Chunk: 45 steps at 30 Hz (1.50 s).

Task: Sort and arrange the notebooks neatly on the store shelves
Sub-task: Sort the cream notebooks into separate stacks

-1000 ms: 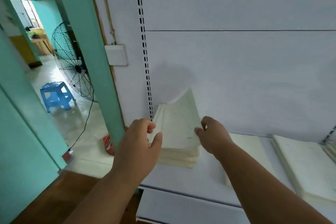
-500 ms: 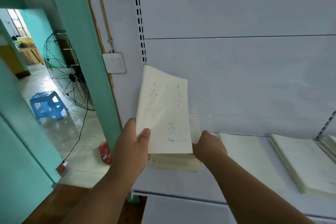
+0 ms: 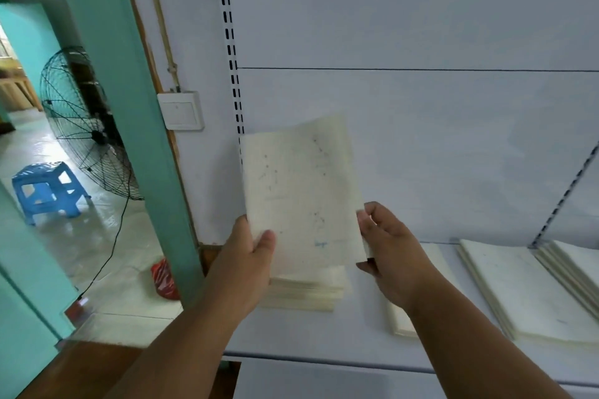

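Note:
I hold a cream notebook (image 3: 301, 191) upright over the left end of the white shelf (image 3: 324, 347). My left hand (image 3: 249, 259) grips its lower left corner, thumb on the cover. My right hand (image 3: 385, 243) pinches its lower right edge. Directly below lies a stack of cream notebooks (image 3: 308, 288). Another notebook pile (image 3: 402, 324) lies behind my right forearm, partly hidden. A larger pile (image 3: 525, 291) sits further right, and one more pile (image 3: 577, 262) lies at the frame's right edge.
A white back panel with a slotted upright (image 3: 231, 65) rises behind the shelf. A light switch (image 3: 181, 111) and a teal door frame (image 3: 129, 126) stand at left. Beyond the doorway are a floor fan (image 3: 84, 126), a blue stool (image 3: 48, 191) and a red bag (image 3: 165, 278).
The top notebook was lifted off the left stack and now stands upright in both hands. My right hand moved from the stack's edge up to the notebook's right edge.

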{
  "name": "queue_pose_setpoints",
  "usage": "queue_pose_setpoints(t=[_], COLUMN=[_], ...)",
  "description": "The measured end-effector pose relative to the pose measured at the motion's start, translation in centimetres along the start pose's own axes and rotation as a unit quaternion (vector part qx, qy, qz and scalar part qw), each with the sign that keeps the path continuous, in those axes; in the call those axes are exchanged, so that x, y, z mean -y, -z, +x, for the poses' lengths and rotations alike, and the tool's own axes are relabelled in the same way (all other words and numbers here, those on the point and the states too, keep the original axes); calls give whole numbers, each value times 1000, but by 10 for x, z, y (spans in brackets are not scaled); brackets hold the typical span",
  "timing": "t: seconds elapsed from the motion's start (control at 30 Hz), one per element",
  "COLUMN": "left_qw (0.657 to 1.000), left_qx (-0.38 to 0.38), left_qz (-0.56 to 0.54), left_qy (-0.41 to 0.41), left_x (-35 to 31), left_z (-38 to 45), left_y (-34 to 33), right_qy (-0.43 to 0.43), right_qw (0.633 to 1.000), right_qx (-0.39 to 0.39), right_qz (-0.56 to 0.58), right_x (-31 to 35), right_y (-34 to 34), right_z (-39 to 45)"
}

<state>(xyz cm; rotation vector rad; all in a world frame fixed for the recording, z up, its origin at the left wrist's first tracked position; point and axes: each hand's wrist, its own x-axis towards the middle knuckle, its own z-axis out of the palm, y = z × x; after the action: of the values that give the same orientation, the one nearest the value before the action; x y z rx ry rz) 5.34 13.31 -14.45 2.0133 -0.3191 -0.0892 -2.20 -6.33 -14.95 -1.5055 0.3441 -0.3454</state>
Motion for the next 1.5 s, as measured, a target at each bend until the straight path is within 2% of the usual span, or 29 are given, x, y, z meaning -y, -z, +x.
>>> queue_pose_setpoints(t=[0.07,0.17,0.27,0.4,0.57,0.63,0.77,0.93,1.03,1.1,1.17,1.23,1.37,1.43,1.5], left_qw=[998,998,997,990,981,971,940,906,882,874,880,904,945,951,945], left_qx=[13,32,70,130,158,167,190,203,211,196,163,121,9,-41,-87], left_qz=[-58,-49,2,1,79,148,269,369,419,442,442,406,320,298,300], left_qy=[5,-3,-30,-47,-80,-90,-88,-46,-38,-51,-62,-65,-58,-69,-92], left_x=[-4,-15,-22,-44,-66,-74,-86,-80,-80,-83,-87,-93,-100,-94,-82], left_z=[1,-7,-19,-34,-44,-48,-52,-45,-41,-41,-41,-39,-36,-36,-35], left_y=[-19,-52,-93,-154,-244,-283,-346,-379,-384,-385,-378,-361,-298,-256,-210], right_qy=[-18,-64,-51,-43,-62,-87,-138,-139,-146,-144,-108,-54,6,-7,-24], right_qw=[999,997,991,949,919,886,803,754,727,729,744,784,895,924,934], right_qx=[30,-21,-102,-229,-245,-226,-134,-45,-25,-25,-12,-1,50,87,123], right_qz=[26,33,-66,-212,-302,-395,-565,-641,-670,-669,-660,-618,-444,-372,-336], right_x=[-2,1,2,-14,-20,-23,-34,-58,-57,-52,-47,-44,-33,-30,-28], right_y=[17,47,85,148,246,289,347,362,369,372,367,349,284,243,196], right_z=[-6,-10,-12,-12,-15,-8,16,41,47,48,48,47,45,47,51])
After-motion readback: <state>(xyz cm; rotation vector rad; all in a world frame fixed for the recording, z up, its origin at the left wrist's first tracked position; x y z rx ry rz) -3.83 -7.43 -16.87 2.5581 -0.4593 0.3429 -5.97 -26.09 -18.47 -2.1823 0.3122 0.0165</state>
